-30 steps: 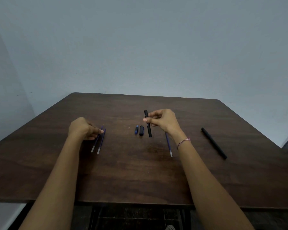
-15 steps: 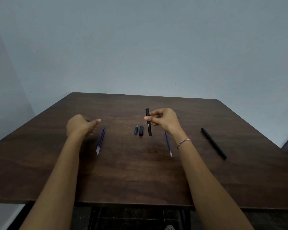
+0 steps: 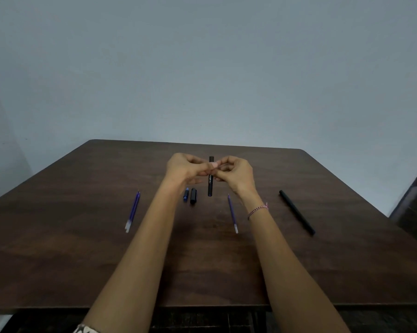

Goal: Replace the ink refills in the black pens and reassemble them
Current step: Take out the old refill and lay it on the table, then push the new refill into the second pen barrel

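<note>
Head view: left hand (image 3: 186,169) has come off the two blue refills (image 3: 132,212) at frame left and joined the right hand (image 3: 236,171) at centre. Both hands' fingers are curled, pinching the top of the black pen barrel (image 3: 210,186), which is upright over the table (image 3: 82,260). No refill looks taken, so insertion is likely still pending.

Arms (image 3: 140,248) bare to elbow, little worn.
R wrist: thin pink bracelet (image 3: 258,211); L arm: pale patterned sleeve (image 3: 86,329) edge at frame btm.
</note>
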The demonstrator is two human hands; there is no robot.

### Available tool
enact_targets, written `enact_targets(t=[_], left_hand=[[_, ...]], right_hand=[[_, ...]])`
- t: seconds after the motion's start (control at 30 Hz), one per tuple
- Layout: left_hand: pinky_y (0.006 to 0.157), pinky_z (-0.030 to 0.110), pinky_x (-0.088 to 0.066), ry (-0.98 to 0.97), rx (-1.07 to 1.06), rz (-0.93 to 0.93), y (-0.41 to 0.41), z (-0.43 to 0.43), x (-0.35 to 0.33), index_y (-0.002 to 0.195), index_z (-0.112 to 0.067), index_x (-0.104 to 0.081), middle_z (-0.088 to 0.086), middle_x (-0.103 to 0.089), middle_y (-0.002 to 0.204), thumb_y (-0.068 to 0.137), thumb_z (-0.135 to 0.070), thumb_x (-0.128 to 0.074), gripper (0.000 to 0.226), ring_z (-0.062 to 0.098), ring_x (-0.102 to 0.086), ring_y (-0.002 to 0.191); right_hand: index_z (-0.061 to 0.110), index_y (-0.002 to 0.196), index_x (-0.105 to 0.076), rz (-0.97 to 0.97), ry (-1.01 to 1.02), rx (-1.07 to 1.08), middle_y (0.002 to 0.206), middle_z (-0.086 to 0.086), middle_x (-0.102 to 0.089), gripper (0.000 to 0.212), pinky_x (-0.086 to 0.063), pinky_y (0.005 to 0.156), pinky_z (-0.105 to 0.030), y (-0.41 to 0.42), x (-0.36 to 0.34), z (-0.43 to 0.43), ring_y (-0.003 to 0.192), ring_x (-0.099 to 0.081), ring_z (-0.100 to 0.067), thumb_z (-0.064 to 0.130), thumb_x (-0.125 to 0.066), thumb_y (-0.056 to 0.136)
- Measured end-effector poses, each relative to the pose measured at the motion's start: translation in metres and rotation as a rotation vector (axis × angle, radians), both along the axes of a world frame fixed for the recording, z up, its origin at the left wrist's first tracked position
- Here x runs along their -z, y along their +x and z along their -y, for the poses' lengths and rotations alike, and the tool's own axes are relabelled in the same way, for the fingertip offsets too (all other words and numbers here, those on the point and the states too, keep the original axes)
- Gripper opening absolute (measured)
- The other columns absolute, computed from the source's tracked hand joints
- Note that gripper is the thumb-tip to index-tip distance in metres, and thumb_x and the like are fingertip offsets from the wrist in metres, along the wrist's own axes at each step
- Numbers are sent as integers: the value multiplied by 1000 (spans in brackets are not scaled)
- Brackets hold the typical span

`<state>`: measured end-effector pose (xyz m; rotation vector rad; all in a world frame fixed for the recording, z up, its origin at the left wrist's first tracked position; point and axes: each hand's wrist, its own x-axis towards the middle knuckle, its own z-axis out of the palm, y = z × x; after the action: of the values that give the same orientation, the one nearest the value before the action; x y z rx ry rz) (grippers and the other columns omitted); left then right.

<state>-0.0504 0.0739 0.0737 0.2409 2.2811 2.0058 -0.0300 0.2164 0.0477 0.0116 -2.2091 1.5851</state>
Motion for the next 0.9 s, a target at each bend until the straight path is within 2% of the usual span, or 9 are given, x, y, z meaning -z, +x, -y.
enact_targets(t=[0.2,0.4,0.47,0.5,0.57,0.63,0.7,0.8,0.9], left_hand=[[56,20,-57,50,8,24,-5,-1,10,88,-5,-69,6,-72,82,70,-21,-82,28,10,-69,75],[63,27,-59,109,-83,-14,-9,3,13,84,-4,-66,11,-71,89,69,-17,-82,25,20,-71,80],[63,27,-59,97,-120,-40,-10,3,14,83,-6,-66,10,-69,90,68,-18,-83,26,21,-69,82],[62,26,-59,87,-131,-50,-10,3,15,80,-8,-66,9,-69,90,67,-18,-84,24,20,-69,82],[58,23,-58,61,-135,-61,-10,2,15,75,-13,-65,6,-68,88,66,-20,-84,22,17,-69,80],[58,24,-58,34,-127,-65,-11,1,16,73,-14,-65,5,-68,87,65,-21,-85,22,17,-69,78],[59,25,-59,-3,-112,-63,-11,-1,17,74,-14,-66,5,-69,86,64,-22,-85,23,16,-70,76],[57,23,-58,-41,-79,-52,-11,-2,19,79,-11,-68,6,-70,86,62,-23,-86,27,14,-71,72],[54,21,-57,-68,-52,-55,-9,-3,20,83,-7,-70,7,-70,87,62,-22,-86,31,13,-70,71]], right_hand=[[20,71,-64,-6,31,-52,64,2,-68,20,-56,62,-20,-4,1,0,58,-67,-2,6,-79,71],[13,96,-67,96,-54,-310,74,-12,-70,27,-56,67,-19,4,-9,-12,75,-72,-13,13,-79,72],[17,88,-65,111,65,-211,68,-3,-70,20,-55,63,-18,6,-8,-16,69,-70,-13,25,-77,75],[20,81,-64,133,219,-108,67,-1,-69,20,-54,62,-20,6,-7,-18,66,-68,-12,34,-76,75],[12,65,-60,249,580,82,64,-5,-65,40,-51,63,-27,3,-2,-24,61,-63,-18,50,-73,73],[5,57,-51,480,779,127,58,-8,-57,57,-45,58,-29,2,2,-28,57,-56,-23,57,-69,72],[8,60,-51,674,822,109,59,-4,-54,55,-42,56,-28,1,3,-30,61,-56,-20,59,-69,71],[9,67,-53,783,789,107,71,-4,-59,50,-47,62,-28,0,3,-31,69,-59,-20,54,-76,67],[10,68,-55,797,725,140,67,-3,-60,43,-48,55,-25,-4,5,-29,53,-56,-15,46,-79,67]])
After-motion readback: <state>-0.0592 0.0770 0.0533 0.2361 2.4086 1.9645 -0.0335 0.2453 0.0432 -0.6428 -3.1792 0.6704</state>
